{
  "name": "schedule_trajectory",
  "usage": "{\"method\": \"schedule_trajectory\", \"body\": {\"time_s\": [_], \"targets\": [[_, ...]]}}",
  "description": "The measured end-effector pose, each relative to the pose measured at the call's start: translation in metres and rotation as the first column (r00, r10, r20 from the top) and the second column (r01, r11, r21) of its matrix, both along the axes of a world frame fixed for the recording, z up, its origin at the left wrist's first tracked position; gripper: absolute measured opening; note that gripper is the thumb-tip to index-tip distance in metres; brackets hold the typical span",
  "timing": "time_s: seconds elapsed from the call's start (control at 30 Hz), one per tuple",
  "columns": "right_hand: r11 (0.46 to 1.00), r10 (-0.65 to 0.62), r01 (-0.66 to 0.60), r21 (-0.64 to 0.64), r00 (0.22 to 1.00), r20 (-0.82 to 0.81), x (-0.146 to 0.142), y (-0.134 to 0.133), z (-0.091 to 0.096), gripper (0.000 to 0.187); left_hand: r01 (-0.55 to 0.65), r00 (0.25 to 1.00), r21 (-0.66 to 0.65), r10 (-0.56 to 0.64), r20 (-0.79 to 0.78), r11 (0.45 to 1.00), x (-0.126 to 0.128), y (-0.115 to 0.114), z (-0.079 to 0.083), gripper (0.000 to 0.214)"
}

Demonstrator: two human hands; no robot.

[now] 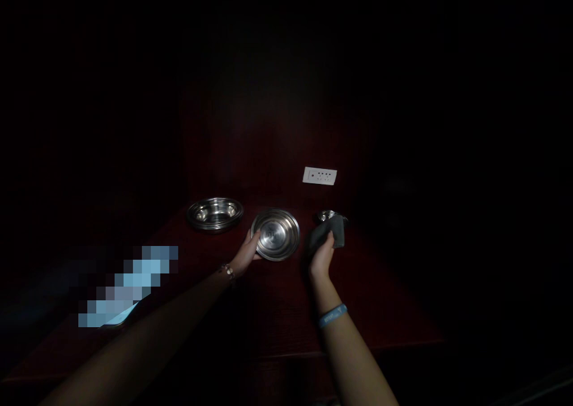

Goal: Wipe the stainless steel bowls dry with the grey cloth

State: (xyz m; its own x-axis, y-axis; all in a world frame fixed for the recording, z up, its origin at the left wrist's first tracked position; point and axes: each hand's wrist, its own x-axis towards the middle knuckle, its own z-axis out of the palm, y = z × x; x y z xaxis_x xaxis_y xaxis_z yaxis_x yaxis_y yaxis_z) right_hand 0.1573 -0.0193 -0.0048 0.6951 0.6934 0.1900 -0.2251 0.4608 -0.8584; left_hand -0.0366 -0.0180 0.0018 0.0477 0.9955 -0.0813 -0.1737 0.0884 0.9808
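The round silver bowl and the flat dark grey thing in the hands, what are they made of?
The round silver metal bowl looks like polished steel: it shows bright, curved glints. The flat dark grey cloth-like piece seems matt, with no shine; probably fabric, though it's too dim to rule out sponge.
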Motion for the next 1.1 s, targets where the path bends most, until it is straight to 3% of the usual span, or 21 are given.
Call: {"method": "schedule_trajectory", "body": {"time_s": [0.1,0.17,0.27,0.37,0.5,0.6,0.73,0.87,1.1], "targets": [[0.969,-0.224,0.241,-0.055,0.95,0.217,-0.006,-0.011,0.011,0.06,0.024,1.0,-0.014,-0.024,-0.017,1.0,0.0,0.001,-0.001,0.058],[0.958,-0.249,0.287,-0.022,0.864,0.437,-0.011,-0.02,0.017,0.057,0.036,0.999,-0.012,-0.037,-0.035,0.999,0.0,0.002,-0.004,0.058],[0.976,-0.138,0.217,-0.023,0.697,0.703,-0.017,-0.028,0.019,0.052,0.032,0.999,0.0,-0.032,-0.044,0.999,0.001,0.003,-0.006,0.058],[0.99,-0.001,0.122,-0.067,0.489,0.872,-0.02,-0.032,0.015,0.061,0.05,0.999,0.015,-0.05,-0.004,0.999,0.004,0.003,-0.006,0.057],[0.98,0.171,0.073,-0.186,0.17,0.97,-0.022,-0.035,0.01,0.076,0.063,0.997,0.048,-0.065,0.035,0.997,0.006,0.003,-0.004,0.057],[0.962,0.24,0.131,-0.238,0.005,0.971,-0.025,-0.038,0.011,0.075,0.068,0.998,0.094,-0.069,0.01,0.993,0.007,0.001,-0.002,0.056],[0.954,0.263,0.173,-0.244,-0.096,0.96,-0.029,-0.04,0.013,0.071,0.052,0.999,0.16,-0.051,-0.009,0.986,0.007,0.0,-0.001,0.052],[0.967,0.249,0.095,-0.236,-0.171,0.953,-0.029,-0.039,0.012,0.064,0.041,0.999,0.119,-0.039,-0.018,0.992,0.008,0.0,-0.001,0.048],[0.974,0.226,0.02,-0.226,-0.172,0.959,-0.03,-0.035,0.008,0.062,0.053,0.999,0.25,-0.054,-0.003,0.967,0.01,0.003,-0.006,0.047]]}}
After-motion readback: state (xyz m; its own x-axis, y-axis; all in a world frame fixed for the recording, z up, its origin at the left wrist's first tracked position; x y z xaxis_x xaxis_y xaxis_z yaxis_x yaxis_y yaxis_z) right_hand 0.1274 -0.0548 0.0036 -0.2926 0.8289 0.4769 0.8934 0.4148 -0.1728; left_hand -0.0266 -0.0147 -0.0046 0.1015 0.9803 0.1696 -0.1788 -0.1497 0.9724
